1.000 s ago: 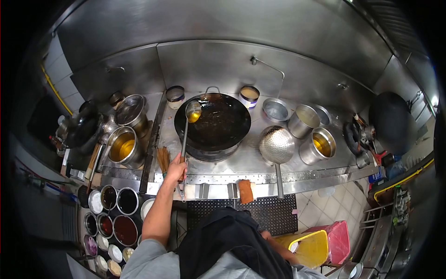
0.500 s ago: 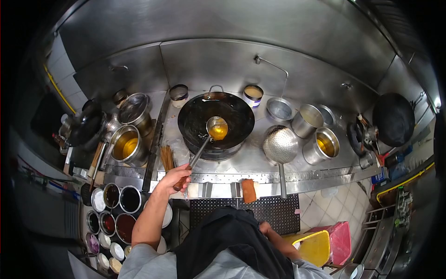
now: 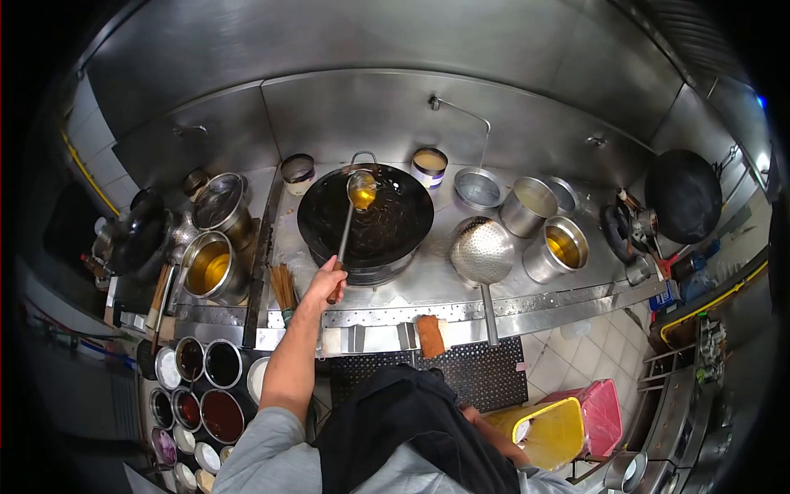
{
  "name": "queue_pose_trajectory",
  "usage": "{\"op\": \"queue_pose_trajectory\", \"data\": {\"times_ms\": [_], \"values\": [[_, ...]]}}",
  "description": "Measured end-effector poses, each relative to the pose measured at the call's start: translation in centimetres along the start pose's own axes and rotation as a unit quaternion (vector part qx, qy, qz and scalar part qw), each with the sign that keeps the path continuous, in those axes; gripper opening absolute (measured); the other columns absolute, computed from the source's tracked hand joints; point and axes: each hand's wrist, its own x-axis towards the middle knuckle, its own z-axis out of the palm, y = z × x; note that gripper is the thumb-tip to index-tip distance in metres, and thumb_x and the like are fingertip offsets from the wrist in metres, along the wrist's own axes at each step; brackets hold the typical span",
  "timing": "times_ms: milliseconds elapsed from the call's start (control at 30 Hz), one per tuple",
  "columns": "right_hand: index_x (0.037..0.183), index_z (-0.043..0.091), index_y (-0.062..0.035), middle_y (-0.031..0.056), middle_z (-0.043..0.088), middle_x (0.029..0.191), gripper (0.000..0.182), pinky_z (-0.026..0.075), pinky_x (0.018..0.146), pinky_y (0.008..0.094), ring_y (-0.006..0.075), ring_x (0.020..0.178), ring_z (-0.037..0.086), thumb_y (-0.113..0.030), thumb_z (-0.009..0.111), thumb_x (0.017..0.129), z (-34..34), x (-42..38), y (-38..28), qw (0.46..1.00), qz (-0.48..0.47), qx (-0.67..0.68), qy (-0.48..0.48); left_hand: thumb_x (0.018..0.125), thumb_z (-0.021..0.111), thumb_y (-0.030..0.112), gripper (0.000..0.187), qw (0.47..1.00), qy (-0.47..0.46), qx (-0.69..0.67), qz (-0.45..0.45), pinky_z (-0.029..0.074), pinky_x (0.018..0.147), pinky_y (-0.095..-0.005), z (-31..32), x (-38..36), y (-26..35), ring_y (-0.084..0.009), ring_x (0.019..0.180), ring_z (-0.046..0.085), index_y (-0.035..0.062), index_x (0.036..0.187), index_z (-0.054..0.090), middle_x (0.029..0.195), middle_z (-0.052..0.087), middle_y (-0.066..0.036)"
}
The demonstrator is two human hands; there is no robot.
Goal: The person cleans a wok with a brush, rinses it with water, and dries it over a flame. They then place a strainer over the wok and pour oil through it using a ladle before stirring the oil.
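My left hand (image 3: 327, 284) is closed around the wooden grip of a long-handled ladle (image 3: 346, 235), arm stretched forward. The ladle's bowl holds yellow liquid, seemingly oil, and is over the far left part of a black wok (image 3: 407, 226). A wet sheen and faint streaks show inside the wok, which sits on a round burner ring. Down at my right side, my right hand (image 3: 470, 414) rests against the black apron (image 3: 378, 428); its fingers are mostly hidden.
A perforated strainer (image 3: 483, 251) lies right of the wok, near metal pots (image 3: 556, 249). Left are an oil pot (image 3: 207, 265), a bamboo brush (image 3: 283, 288) and several seasoning containers (image 3: 223, 415). An orange cloth (image 3: 429, 336) hangs at the front edge; yellow and pink bins (image 3: 550, 432) stand lower right.
My left hand has moved forward, carrying the ladle's bowl from the middle of the wok toward its far left rim. The whole view has shifted slightly. My right hand stays low at my side.
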Motion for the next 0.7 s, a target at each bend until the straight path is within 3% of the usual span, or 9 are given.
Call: {"op": "queue_pose_trajectory", "data": {"times_ms": [67, 200, 267, 300, 433, 533, 600, 667, 700], "values": [[0.119, 0.064, -0.0037, 0.0178, 0.062, 0.126, 0.051, 0.045, 0.097, 0.0367, 0.0307, 0.12, 0.058, -0.041, 0.053, 0.088, 0.4, -0.1, 0.0, 0.999, 0.027, 0.032, 0.005, 0.086, 0.058, 0.011, 0.081, 0.991, 0.064, 0.113, 0.04, 0.041, 0.038, -0.0312, -0.8, 0.2, -0.1, -0.014, 0.043, 0.048, 0.019, 0.155, 0.016, 0.064, 0.054, -0.001], [0.119, 0.064, -0.0044, 0.0172, 0.062, 0.126, 0.051, 0.045, 0.098, 0.0361, 0.0305, 0.12, 0.057, -0.043, 0.053, 0.087, 0.6, 0.0, -0.8, 0.989, 0.075, 0.128, 0.01, 0.081, 0.056, 0.007, 0.08, 0.97, 0.122, 0.193, 0.079, 0.04, 0.038, -0.0312, -3.0, -1.5, -0.6, -0.0153, 0.043, 0.05, 0.0168, 0.154, 0.022, 0.063, 0.055, -0.003], [0.12, 0.064, -0.0067, 0.0168, 0.061, 0.127, 0.051, 0.045, 0.098, 0.0368, 0.0312, 0.121, 0.056, -0.044, 0.052, 0.087, 0.2, 0.7, -1.1, 0.997, 0.061, 0.048, 0.02, 0.083, 0.055, 0.007, 0.077, 0.964, 0.133, 0.218, 0.079, 0.039, 0.038, -0.0295, -2.9, -4.4, 0.2, -0.0138, 0.042, 0.047, 0.0127, 0.153, 0.024, 0.063, 0.053, -0.002], [0.12, 0.064, -0.009, 0.0163, 0.061, 0.127, 0.051, 0.045, 0.099, 0.0376, 0.0319, 0.122, 0.055, -0.046, 0.051, 0.087, 0.0, 1.1, -1.1, 0.998, 0.049, -0.03, 0.031, 0.083, 0.055, 0.007, 0.077, 0.965, 0.119, 0.222, 0.077, 0.038, 0.038, -0.0294, -3.9, -5.1, -0.3, -0.0139, 0.042, 0.047, 0.0126, 0.153, 0.023, 0.063, 0.054, -0.002], [0.121, 0.064, -0.0097, 0.0161, 0.06, 0.129, 0.051, 0.043, 0.1, 0.0388, 0.0329, 0.123, 0.054, -0.046, 0.049, 0.088, 3.2, 11.7, 9.3, 0.998, -0.029, -0.021, -0.049, 0.086, 0.055, 0.008, 0.077, 0.982, 0.067, 0.177, 0.013, 0.04, 0.037, -0.0292, -4.6, -10.1, 1.1, -0.0134, 0.043, 0.049, 0.0119, 0.153, 0.018, 0.064, 0.052, -0.002], [0.122, 0.064, -0.0101, 0.0159, 0.059, 0.13, 0.052, 0.042, 0.101, 0.0394, 0.0334, 0.124, 0.053, -0.047, 0.048, 0.089, 3.3, 12.5, 9.2, 0.994, -0.05, -0.005, -0.095, 0.09, 0.054, 0.009, 0.077, 0.995, 0.004, 0.099, -0.031, 0.041, 0.036, -0.0292, -5.5, -11.8, 1.4, -0.013, 0.043, 0.049, 0.0108, 0.154, 0.011, 0.065, 0.052, -0.002], [0.122, 0.063, -0.007, 0.0176, 0.059, 0.13, 0.052, 0.041, 0.102, 0.0383, 0.0336, 0.124, 0.053, -0.045, 0.05, 0.089, 3.1, 12.9, 8.9, 0.996, -0.03, 0.038, -0.072, 0.091, 0.054, 0.011, 0.076, 0.997, -0.032, 0.013, -0.065, 0.041, 0.037, -0.0287, -5.4, -13.3, 2.0, -0.0127, 0.043, 0.047, 0.0113, 0.154, 0.012, 0.067, 0.052, -0.002], [0.122, 0.063, -0.0057, 0.0182, 0.059, 0.129, 0.052, 0.041, 0.103, 0.0381, 0.0338, 0.124, 0.053, -0.044, 0.051, 0.088, 3.3, 12.9, 8.6, 0.997, -0.009, 0.051, -0.058, 0.092, 0.054, 0.013, 0.075, 0.996, -0.042, 0.014, -0.077, 0.041, 0.037, -0.0285, -4.7, -13.9, 2.5, -0.0124, 0.044, 0.048, 0.0102, 0.153, 0.012, 0.067, 0.052, -0.002], [0.122, 0.063, -0.0043, 0.0188, 0.059, 0.129, 0.053, 0.041, 0.103, 0.0378, 0.034, 0.123, 0.053, -0.043, 0.052, 0.088, 3.4, 12.8, 8.6, 0.997, 0.011, 0.064, -0.043, 0.092, 0.055, 0.013, 0.069, 0.994, -0.062, -0.008, -0.088, 0.041, 0.037, -0.0285, -4.3, -13.9, 2.6, -0.0121, 0.044, 0.048, 0.0107, 0.151, 0.018, 0.067, 0.052, -0.001]]}}
